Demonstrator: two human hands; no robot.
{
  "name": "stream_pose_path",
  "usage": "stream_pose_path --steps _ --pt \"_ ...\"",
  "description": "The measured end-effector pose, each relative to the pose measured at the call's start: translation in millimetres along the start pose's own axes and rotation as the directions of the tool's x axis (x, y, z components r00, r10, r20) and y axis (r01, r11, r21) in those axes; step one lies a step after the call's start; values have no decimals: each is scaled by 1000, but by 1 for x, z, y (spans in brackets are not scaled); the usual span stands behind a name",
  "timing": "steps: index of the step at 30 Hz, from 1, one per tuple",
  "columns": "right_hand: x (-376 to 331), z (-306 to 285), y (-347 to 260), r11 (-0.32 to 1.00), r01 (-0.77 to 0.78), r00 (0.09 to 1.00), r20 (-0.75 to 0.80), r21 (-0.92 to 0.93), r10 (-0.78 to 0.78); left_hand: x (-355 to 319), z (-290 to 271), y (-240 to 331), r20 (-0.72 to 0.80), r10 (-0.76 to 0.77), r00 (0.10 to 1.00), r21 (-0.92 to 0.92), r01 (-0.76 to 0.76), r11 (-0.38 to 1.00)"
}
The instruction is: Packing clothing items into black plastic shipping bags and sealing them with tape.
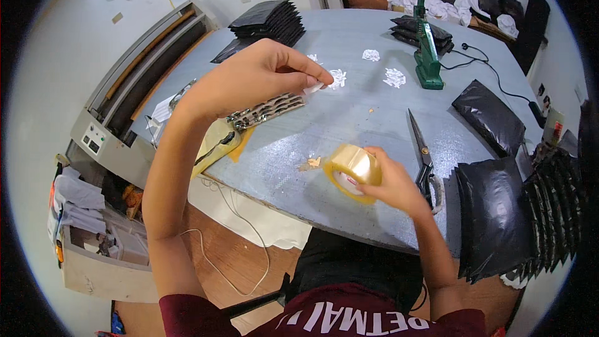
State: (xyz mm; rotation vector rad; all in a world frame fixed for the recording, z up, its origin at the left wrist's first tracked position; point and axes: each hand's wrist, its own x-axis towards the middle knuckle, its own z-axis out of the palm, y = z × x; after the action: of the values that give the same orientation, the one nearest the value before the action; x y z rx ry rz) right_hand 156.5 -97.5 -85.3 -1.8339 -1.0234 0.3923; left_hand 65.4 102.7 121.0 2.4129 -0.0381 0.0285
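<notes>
My left hand [259, 78] is raised over the table's far-left part, thumb and forefinger pinched on a small white slip [314, 88]. Just beyond the fingertips lies a small heap of white slips [337, 78]. Close to the table's near edge, my right hand [394, 181] grips a large roll of clear yellowish packing tape [357, 160], tilted so its white core shows. Beside the roll, small tan scraps [314, 161] lie on the grey table [299, 193]. More white slips sit in separate heaps, one [394, 78] to the right and one [370, 55] farther back.
Black-handled scissors [422, 150] lie right of my right hand. Black plastic parcels [496, 218] are stacked at the right edge, others [268, 20] at the back left. A green stand-like tool [428, 56] stands at the back right. A roller machine [150, 75] is on the left.
</notes>
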Motion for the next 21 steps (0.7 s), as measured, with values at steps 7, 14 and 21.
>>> stream_pose_path --steps 7,14,21 --pt "49 -69 31 956 292 847 467 -11 -254 -17 37 -22 -290 -104 951 -316 7 949" --pt "37 -85 29 979 202 909 378 -34 -175 -38 81 -43 -409 -189 893 -672 -154 724" --pt "-61 -55 56 903 -193 925 -378 -383 38 -43 106 -50 -484 -210 850 -710 -240 662"
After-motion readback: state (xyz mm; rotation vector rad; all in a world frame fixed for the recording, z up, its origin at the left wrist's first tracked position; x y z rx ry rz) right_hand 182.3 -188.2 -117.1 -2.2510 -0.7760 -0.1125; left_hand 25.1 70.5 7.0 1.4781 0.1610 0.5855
